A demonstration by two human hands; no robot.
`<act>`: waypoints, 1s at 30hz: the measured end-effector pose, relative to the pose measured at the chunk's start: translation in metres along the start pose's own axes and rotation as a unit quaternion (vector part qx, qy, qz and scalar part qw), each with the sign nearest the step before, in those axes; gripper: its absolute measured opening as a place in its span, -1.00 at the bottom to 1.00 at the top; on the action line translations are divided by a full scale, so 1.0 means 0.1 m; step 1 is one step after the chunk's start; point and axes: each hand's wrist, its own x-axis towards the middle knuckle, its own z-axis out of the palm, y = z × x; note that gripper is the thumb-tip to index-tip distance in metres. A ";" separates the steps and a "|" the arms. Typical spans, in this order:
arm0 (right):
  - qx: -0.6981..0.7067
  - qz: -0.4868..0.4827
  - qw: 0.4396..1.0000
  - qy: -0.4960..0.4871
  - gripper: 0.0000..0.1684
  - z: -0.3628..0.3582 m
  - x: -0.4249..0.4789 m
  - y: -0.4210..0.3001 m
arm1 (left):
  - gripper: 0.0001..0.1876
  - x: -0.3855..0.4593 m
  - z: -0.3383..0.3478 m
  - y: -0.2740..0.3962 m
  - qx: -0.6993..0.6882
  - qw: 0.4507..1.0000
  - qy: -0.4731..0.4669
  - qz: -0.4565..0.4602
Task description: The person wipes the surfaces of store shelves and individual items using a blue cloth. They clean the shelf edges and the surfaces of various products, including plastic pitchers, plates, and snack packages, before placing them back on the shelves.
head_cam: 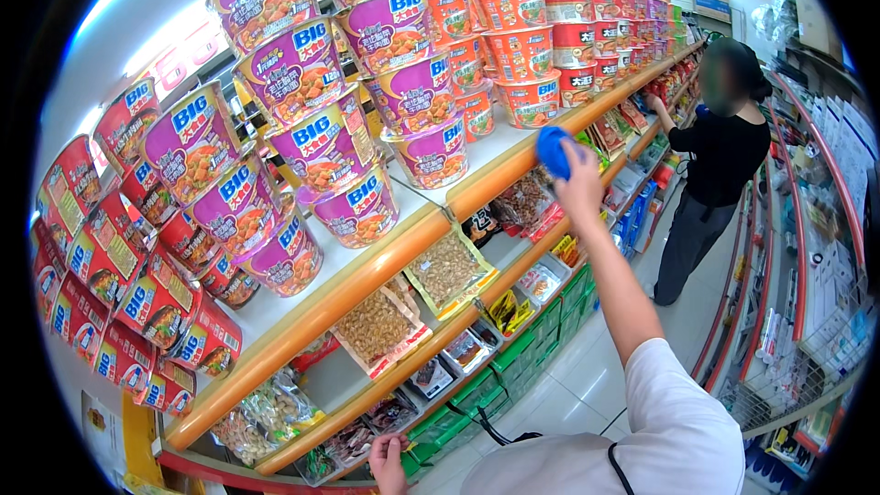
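Note:
My right hand [581, 175] is closed around a bunched blue cloth [554, 153]. The cloth lies against the orange rail [491, 187] along the top shelf's front edge, just below a stack of orange instant noodle tubs [526, 104]. At the bottom of the view my left hand [389, 460] is low in front of the lower shelves, its fingers curled. Whether anything is in it cannot be made out. Purple instant noodle tubs [349, 210] stand in tall stacks on the white top shelf [412, 201].
Red noodle tubs [155, 302] crowd the shelf's left end. Bagged nuts [450, 271] lie on the tier below, above green bins [485, 392]. Farther along the aisle a person [718, 144] in dark clothes reaches toward the same shelving. A wire-fronted rack [804, 378] lines the right side.

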 end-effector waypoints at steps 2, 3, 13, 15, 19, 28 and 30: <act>0.040 0.028 0.996 0.069 -0.18 -0.09 0.14 -0.05 | -0.84 -0.14 -0.04 -0.08 0.039 0.998 0.049 0.003; 0.070 0.018 0.990 0.119 -0.20 -0.10 0.17 -0.07 | -0.85 -0.17 -0.04 -0.09 0.004 0.998 0.057 -0.011; 0.213 -0.138 0.961 -0.109 -0.09 -0.08 -0.73 -1.18 | -0.88 -0.08 0.45 0.22 -0.077 0.995 0.052 -0.032; 0.209 -0.163 0.955 -0.135 -0.08 -0.15 -0.80 -1.31 | -0.88 -0.07 0.56 0.32 -0.079 0.996 0.030 -0.018; 0.227 -0.150 0.947 -0.173 -0.13 -0.31 -0.68 -1.34 | -0.88 -0.15 0.67 0.41 -0.069 0.997 0.028 -0.022; 0.259 -0.309 0.910 -0.091 -0.25 -0.16 -0.76 -1.65 | -0.86 -0.53 0.69 0.28 -0.081 0.992 0.081 -0.055; 0.328 -0.304 0.889 -0.102 -0.30 -0.05 -0.88 -1.82 | -0.86 -0.66 0.68 0.27 -0.082 0.990 0.099 -0.056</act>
